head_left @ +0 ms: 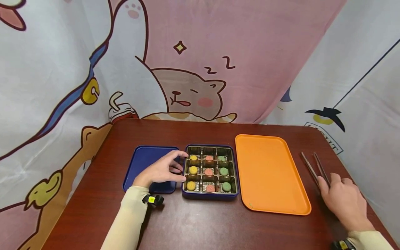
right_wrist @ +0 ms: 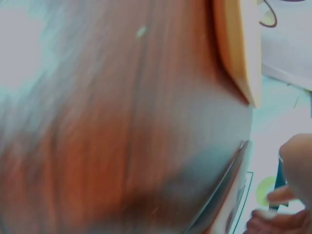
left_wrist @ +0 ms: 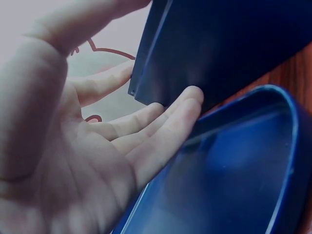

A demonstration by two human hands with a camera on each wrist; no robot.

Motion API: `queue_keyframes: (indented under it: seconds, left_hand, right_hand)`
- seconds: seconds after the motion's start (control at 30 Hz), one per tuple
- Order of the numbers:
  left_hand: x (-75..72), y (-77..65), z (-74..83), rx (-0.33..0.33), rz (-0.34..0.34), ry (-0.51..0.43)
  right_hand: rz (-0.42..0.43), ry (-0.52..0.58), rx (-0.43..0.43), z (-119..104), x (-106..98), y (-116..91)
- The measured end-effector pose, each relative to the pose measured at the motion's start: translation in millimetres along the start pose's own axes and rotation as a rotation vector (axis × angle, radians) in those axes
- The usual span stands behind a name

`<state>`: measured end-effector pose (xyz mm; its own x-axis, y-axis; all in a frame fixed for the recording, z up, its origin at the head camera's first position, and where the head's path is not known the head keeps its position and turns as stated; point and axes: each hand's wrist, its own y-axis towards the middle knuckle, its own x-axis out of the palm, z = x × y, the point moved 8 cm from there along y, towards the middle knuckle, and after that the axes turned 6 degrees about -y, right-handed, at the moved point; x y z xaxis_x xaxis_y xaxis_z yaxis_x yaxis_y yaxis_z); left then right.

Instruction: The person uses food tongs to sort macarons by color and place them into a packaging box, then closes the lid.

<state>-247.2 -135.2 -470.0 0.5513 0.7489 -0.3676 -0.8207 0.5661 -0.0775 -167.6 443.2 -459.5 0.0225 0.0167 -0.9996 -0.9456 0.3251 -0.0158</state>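
Observation:
At the middle of the table, a dark blue box point(head_left: 210, 196) holds a gold insert point(head_left: 217, 161) with three rows of compartments. Small round cakes sit in them: yellow ones point(head_left: 193, 170) at left, pink ones point(head_left: 208, 171) in the middle, green ones point(head_left: 223, 171) at right. My left hand point(head_left: 162, 169) touches the box's left side with thumb and index finger spread apart; in the left wrist view its other fingers lie loosely bent beside the box. My right hand point(head_left: 343, 199) grips metal tongs point(head_left: 309, 166) at the far right, their tips apart and pointing away from me.
An orange tray point(head_left: 268, 170) lies between the box and the tongs. Beneath my left hand is a blue lid point(head_left: 147, 158), its raised rim facing up. A printed curtain point(head_left: 250, 62) hangs right behind the table's far edge.

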Motion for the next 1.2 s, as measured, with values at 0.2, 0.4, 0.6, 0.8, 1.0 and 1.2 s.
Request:
queue_keyframes:
  seconds: [0.2, 0.4, 0.6, 0.8, 1.0, 1.2]
  left_hand:
    - [-5.6, -3.6, 5.0, 0.02, 0.009, 0.016]
    - [-22.3, -13.6, 8.8, 0.029, 0.056, 0.037]
    - [-43.3, -32.8, 5.0, 0.033, 0.114, 0.092]
    - [-66.8, -54.7, -3.0, 0.011, 0.177, 0.189]
    - [-92.6, -77.3, -10.3, -0.006, 0.238, 0.284]
    - [-115.4, -97.4, -21.1, -0.067, 0.298, 0.359]
  right_hand:
    - [0.182, 0.204, -0.228, -50, -21, -9]
    - [0.242, 0.322, -0.434, -105, -34, -19]
    - [0.337, 0.372, -0.624, -165, -46, -29]
    - [0.354, 0.408, -0.758, -225, -51, -39]
    - [0.297, 0.432, -0.844, -278, -55, -54]
    - [0.283, 0.404, -0.928, -325, -60, -70]
